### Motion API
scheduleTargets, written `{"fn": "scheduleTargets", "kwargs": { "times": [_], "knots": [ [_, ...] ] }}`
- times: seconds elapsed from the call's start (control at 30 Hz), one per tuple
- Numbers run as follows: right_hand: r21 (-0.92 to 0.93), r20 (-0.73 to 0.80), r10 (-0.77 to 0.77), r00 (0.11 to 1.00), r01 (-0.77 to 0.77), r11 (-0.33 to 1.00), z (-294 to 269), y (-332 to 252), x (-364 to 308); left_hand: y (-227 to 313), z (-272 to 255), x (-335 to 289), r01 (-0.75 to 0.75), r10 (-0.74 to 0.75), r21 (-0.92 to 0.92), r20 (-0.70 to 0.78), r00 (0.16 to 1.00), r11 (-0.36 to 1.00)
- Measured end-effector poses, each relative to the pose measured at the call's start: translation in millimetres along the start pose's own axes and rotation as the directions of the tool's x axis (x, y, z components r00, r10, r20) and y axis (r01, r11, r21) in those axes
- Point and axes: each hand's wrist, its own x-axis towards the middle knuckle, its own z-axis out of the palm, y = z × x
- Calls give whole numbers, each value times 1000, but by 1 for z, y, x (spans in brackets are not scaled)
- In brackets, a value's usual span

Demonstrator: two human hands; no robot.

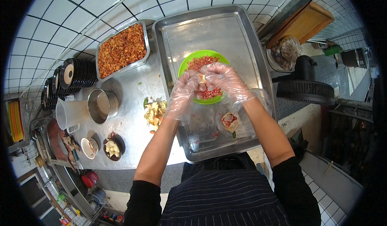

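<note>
Two clear gloves (237, 92) cover your left grip (186, 89) and right grip (225, 80), which meet above the green plate (205, 52). Both are closed on a pale fruit piece (202, 79), held at the fingertips over the plate's middle. The plate sits in the large metal tray (193, 28), at the right end of the worktop (131, 135), and carries loose red seeds (197, 63).

The step in hand appears to be freeing seeds from the piece. For a good result:

1. Steady the piece with your left grip; work it with the thumb and fingertips of your right grip.
2. Hold the piece low and inside the plate's rim, so that seeds drop onto the plate. A few red bits (216, 134) lie on the tray, outside the plate.
3. Press lightly; hard squeezing is likely to burst the seeds.
4. Put pale skin with the peel scraps (155, 113), left of the tray.

An opened fruit portion (229, 122) lies in the tray, between the plate and your body.

Limits of view: your fingers hide most of the piece, so its shape and the seeds left on it cannot be told. The exact fingertip contacts are obscured. The grips also cover the plate's centre, and glove creases blur the finger outlines.
</note>
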Motion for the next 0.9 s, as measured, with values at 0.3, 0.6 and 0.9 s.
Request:
{"fn": "scheduleTargets", "kwargs": {
  "times": [0.3, 0.6, 0.9],
  "knots": [
    [284, 119, 178, 977, -206, 936, -5, -3, -7, 4, 0, -4, 106, -106, 21, 7, 994, 994],
    [324, 127, 310, 942, -334, 885, -5, 2, -6, 2, 7, -5, 53, -42, 162, -69, 997, 985],
    [432, 132, 385, 913, -403, 807, -4, 8, -8, 9, 4, -6, 101, -92, 267, -46, 995, 959]
  ]
}}
